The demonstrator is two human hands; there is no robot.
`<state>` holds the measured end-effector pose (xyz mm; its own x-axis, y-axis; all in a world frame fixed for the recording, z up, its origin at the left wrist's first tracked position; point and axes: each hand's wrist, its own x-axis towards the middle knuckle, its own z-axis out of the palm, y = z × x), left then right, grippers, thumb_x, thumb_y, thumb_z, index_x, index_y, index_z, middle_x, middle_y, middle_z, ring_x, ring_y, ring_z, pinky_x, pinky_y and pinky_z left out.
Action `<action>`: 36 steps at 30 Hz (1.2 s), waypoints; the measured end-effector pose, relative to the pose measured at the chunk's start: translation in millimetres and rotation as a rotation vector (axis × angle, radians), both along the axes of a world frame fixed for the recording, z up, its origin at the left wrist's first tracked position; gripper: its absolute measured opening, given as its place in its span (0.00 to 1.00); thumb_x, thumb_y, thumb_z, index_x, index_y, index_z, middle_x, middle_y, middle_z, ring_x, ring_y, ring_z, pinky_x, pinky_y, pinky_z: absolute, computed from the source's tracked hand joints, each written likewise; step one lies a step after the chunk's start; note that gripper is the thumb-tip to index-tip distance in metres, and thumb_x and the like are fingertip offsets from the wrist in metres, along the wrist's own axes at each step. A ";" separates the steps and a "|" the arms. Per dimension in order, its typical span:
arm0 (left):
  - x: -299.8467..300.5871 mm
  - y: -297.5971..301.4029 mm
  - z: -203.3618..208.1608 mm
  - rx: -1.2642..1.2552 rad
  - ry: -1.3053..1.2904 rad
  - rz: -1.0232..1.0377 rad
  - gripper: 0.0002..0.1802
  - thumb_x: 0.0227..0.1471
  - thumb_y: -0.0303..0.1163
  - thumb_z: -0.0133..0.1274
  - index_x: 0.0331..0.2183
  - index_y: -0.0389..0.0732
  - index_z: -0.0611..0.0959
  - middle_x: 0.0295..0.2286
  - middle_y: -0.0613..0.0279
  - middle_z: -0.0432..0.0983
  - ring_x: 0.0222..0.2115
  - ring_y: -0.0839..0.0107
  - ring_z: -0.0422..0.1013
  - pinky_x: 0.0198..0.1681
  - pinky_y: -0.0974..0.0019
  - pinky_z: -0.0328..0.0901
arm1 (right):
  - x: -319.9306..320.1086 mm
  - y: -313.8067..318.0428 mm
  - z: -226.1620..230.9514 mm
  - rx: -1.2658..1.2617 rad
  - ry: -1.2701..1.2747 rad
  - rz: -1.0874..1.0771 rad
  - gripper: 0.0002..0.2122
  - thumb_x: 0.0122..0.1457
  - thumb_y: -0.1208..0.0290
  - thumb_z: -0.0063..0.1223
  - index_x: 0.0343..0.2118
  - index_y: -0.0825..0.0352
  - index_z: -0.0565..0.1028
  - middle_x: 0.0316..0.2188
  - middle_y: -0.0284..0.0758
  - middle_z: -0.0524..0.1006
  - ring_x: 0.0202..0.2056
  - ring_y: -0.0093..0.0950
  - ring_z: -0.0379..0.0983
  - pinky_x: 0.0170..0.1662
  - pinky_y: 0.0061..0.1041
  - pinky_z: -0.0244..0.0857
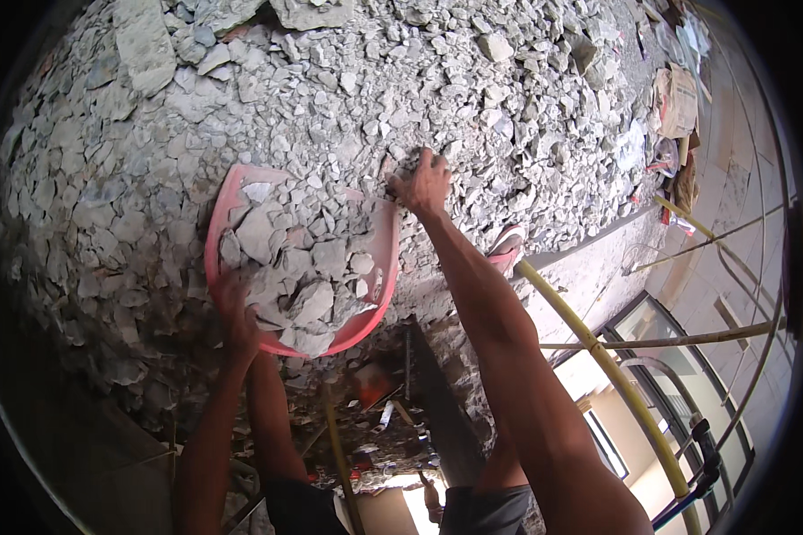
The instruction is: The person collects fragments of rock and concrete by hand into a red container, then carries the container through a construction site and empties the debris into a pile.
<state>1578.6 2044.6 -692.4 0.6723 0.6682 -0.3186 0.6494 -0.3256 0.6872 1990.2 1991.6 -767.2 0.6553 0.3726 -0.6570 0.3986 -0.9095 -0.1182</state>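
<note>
A pink plastic scoop pan [389,267], curved at the near side, lies on the rubble full of broken grey stones [281,250]. My left hand [239,319] is at its near left rim, thumb over the edge and fingers somewhat blurred; it appears closed on the rim. Beyond the pan's right side, my right hand [426,185] reaches down to the loose rubble [500,125]. Its fingers are bent and apart from the thumb, with a dark gap or stone between them that I cannot make out.
Larger slabs [143,45] lie at the far left. A sandal [507,245] shows beside my right forearm. Yellow poles [589,334] slant across the right, near a framed window [678,357]. Cardboard scraps [675,102] lie at the far right; a dark beam [442,392] is below.
</note>
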 end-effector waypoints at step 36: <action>18.2 -40.6 -32.9 0.025 0.291 -0.119 0.23 0.51 0.21 0.45 0.51 0.32 0.71 0.49 0.41 0.67 0.54 0.43 0.61 0.60 0.47 0.54 | 48.3 -12.5 -25.8 0.265 -0.289 0.202 0.34 0.53 0.48 0.58 0.61 0.53 0.62 0.57 0.52 0.62 0.61 0.43 0.56 0.65 0.55 0.42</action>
